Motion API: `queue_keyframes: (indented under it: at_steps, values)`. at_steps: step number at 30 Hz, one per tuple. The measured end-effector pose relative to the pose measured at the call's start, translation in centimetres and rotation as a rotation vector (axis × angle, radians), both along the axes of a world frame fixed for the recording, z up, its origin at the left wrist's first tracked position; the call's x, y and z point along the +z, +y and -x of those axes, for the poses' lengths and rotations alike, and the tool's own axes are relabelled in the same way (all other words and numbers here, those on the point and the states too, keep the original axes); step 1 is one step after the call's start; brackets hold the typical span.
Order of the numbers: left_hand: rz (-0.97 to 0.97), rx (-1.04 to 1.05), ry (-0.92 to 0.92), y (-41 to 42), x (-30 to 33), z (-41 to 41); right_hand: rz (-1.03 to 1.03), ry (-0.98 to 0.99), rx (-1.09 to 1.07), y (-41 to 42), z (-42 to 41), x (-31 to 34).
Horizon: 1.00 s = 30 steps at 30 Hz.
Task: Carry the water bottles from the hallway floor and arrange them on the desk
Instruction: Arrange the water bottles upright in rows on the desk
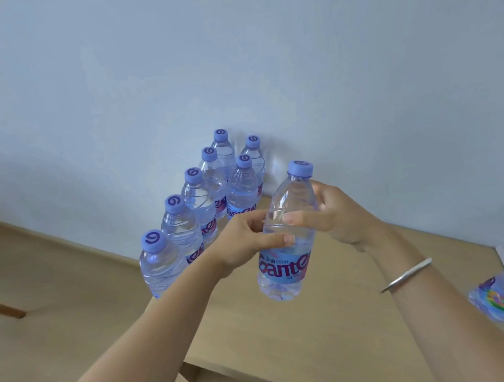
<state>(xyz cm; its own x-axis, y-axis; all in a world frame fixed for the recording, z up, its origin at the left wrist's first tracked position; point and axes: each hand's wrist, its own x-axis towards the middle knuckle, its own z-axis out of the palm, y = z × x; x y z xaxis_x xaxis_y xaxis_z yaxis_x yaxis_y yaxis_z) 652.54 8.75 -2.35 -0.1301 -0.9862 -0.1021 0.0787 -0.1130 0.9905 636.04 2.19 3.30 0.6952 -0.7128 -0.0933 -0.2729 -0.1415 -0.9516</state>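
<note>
The held bottle [285, 243] is seen as clear, pale blue-tinted plastic with a lilac cap [300, 169] and a blue label [284, 267] printed with white and magenta lettering. The seven standing bottles [195, 203] are coloured the same, each lilac cap marked with a darker purple swirl. The counter [337, 316] is shown in light beige wood grain, the wall [228, 52] in plain pale bluish white, and the bangle [408, 274] in silver.

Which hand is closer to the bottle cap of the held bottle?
Right. The right hand holds the held bottle just under its cap; the left hand holds lower, near the label.
</note>
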Motion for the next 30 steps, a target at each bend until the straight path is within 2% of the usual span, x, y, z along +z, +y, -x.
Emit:
queue_keyframes:
  at_steps: [5,15,18,21,23,26,30]
  values:
    - [-0.033,0.152,0.016,0.2,-1.8,-0.5,0.092,0.126,-0.15,-1.0,-1.6,-2.1]
    - [-0.058,0.226,0.027,0.8,-4.5,-2.3,0.108,0.151,-0.177,-1.5,-4.9,-5.4]
    - [-0.071,0.327,-0.091,1.1,-5.9,-2.2,0.151,0.161,-0.225,-1.9,-5.7,-6.2]
    - [-0.223,0.386,-0.259,1.9,-8.0,-2.0,0.177,0.165,-0.271,-2.7,-6.7,-7.2]
    - [-0.307,0.396,-0.22,2.4,-9.3,-1.8,0.184,0.169,-0.304,-3.3,-7.4,-7.8]
    - [-0.364,0.364,-0.048,2.4,-10.4,-1.7,0.172,0.17,-0.326,-3.7,-8.5,-8.9]
    - [-0.434,0.353,0.09,1.6,-10.9,-2.0,0.178,0.143,-0.341,-3.6,-9.9,-10.0]
